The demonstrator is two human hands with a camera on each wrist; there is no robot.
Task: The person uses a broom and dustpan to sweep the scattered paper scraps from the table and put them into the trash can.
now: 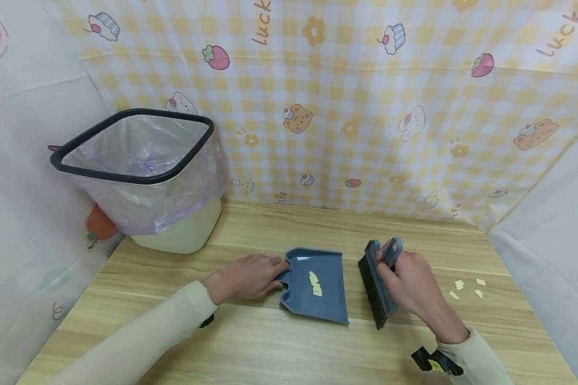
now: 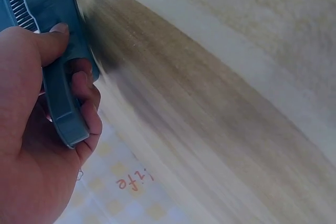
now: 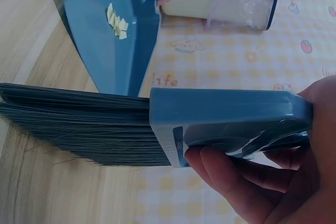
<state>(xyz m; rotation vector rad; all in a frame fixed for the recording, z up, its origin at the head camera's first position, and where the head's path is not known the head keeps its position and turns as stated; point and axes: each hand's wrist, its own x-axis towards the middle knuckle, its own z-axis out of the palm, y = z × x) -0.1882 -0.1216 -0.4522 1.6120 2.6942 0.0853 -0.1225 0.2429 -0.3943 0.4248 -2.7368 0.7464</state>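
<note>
A blue dustpan [image 1: 325, 289] lies on the wooden table, its wide edge facing right. My left hand [image 1: 250, 275] grips its handle; in the left wrist view, fingers curl round the handle [image 2: 68, 108]. Several pale yellow paper scraps [image 1: 315, 284] lie in the middle of the pan. My right hand [image 1: 411, 280] holds a blue hand brush [image 1: 378, 283] with dark bristles [image 3: 79, 124], just right of the pan's edge and apart from it. Several more paper scraps [image 1: 459, 284] lie on the table, right of the right hand.
At the back left stands a cream bin [image 1: 183, 230] with a black rim [image 1: 139, 111] and a clear purplish bag over its sides. A yellow-checked cloth [image 1: 347, 107] hangs behind the wooden table [image 1: 279, 353]. White sheeting borders both sides.
</note>
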